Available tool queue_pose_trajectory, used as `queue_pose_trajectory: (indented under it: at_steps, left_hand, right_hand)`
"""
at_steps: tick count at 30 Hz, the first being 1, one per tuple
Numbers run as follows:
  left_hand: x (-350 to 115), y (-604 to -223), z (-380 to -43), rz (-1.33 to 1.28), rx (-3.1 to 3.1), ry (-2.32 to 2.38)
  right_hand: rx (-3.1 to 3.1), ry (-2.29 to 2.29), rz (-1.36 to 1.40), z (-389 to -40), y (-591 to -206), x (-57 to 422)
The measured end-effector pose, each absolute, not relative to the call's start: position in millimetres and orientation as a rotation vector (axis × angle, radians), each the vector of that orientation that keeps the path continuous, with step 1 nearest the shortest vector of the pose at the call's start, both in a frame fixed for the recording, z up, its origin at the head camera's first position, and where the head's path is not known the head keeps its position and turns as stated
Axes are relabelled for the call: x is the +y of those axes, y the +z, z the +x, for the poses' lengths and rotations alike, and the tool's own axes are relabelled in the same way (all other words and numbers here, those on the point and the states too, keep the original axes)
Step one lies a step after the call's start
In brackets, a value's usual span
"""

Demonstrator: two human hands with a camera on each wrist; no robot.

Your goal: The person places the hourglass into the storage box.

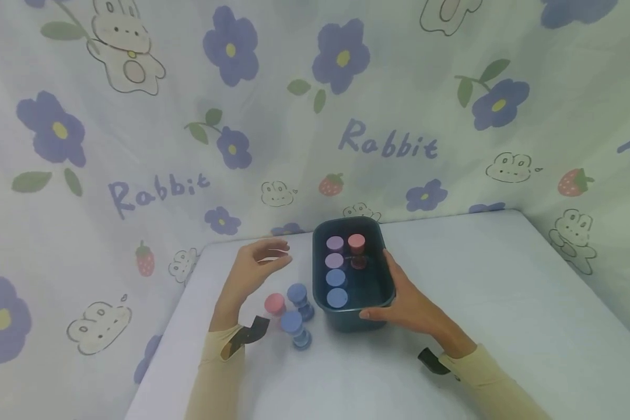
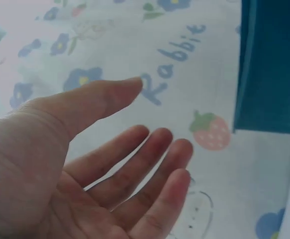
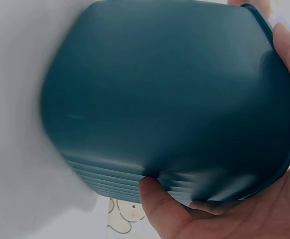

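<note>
A dark teal plastic bin (image 1: 354, 318) stands on the table, and my right hand (image 1: 412, 303) grips its near right corner. The thumb lies along the near wall, and the other fingers (image 3: 159, 204) press the ribbed side. Inside are purple, blue and pink spool-shaped pieces, including a blue piece (image 1: 337, 298) and a pink piece (image 1: 356, 241). My left hand (image 1: 254, 265) hovers left of the bin, holding nothing, its fingers loosely bent and apart from the thumb. Below it on the table stand two blue spools (image 1: 292, 322) and a pink spool (image 1: 275, 304), partly hidden.
A white cloth covers the table (image 1: 483, 280). Behind it hangs a curtain (image 1: 289, 116) printed with rabbits, flowers and strawberries, close to the bin's far end. A dark strap (image 1: 252, 331) sits on the left wrist.
</note>
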State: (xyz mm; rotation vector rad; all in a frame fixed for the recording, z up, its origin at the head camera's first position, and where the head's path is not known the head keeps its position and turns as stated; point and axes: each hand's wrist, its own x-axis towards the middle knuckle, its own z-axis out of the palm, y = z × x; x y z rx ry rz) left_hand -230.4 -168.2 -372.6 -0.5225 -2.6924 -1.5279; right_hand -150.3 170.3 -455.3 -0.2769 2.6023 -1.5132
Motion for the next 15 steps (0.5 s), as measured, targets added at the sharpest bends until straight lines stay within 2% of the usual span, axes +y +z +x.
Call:
queue_pose_trajectory:
  at_steps: [9, 15]
  left_hand:
    - [-191.9, -398.3, -219.4, -0.383, -2.642, -1.553]
    - [-209.1, -412.7, -207.7, -0.383, -2.596, -1.616]
  right_hand:
    - [2.578, -1.547, -0.289, -150.4, -454.2, 169.7]
    - [2.577, -1.523, -0.275, -149.8, -453.9, 171.7]
